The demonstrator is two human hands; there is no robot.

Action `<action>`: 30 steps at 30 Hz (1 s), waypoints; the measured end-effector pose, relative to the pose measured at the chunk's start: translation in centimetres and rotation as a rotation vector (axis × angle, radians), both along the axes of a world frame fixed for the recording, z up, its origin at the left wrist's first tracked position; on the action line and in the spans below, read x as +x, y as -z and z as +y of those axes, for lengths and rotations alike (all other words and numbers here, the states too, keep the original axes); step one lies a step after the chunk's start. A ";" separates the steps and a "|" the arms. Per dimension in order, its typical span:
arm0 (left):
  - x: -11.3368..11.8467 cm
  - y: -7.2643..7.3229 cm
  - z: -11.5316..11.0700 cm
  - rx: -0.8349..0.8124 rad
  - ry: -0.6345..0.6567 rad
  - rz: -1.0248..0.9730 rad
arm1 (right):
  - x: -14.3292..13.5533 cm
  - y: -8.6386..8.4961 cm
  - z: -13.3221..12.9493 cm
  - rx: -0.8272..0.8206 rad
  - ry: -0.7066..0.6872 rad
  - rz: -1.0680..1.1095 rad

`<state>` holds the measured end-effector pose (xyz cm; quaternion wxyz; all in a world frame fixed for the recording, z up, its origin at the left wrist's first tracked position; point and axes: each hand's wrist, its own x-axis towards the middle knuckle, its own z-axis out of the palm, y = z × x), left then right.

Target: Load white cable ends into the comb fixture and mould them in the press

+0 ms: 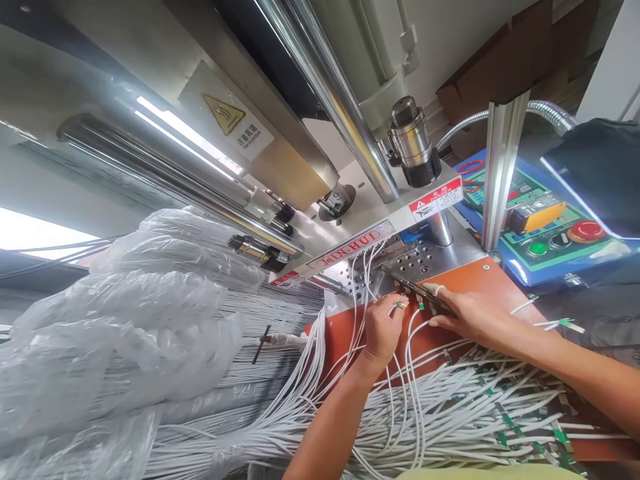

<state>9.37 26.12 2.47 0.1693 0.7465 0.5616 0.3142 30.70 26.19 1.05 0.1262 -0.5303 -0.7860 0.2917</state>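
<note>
Right of centre in the frame, the left hand (384, 325) pinches a green connector (401, 305) above the orange counter (483, 288). Just beside it, the right hand (465, 315) grips a dark tool (425, 294). White cables (440, 393) heap across the lower middle, below the press (357, 247).

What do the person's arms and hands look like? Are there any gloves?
Both forearms are bare, with no sleeves showing. The left hand and right hand have no gloves, but a whitish covering, maybe tape, is on a right finger.
</note>
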 end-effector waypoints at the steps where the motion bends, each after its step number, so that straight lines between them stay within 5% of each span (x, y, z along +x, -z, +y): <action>1: 0.2 0.1 0.0 0.023 0.006 0.001 | 0.0 0.0 0.0 0.006 0.005 0.007; 20: 0.5 1.8 0.2 0.096 -0.006 -0.082 | 0.6 -0.2 0.4 -0.090 -0.032 0.077; 26: 0.6 1.6 0.6 -0.039 -0.031 -0.163 | 0.6 0.1 0.4 -0.051 -0.032 0.100; 30: 0.1 0.1 0.6 -0.251 -0.032 -0.174 | 0.6 -0.1 0.5 -0.067 -0.021 0.081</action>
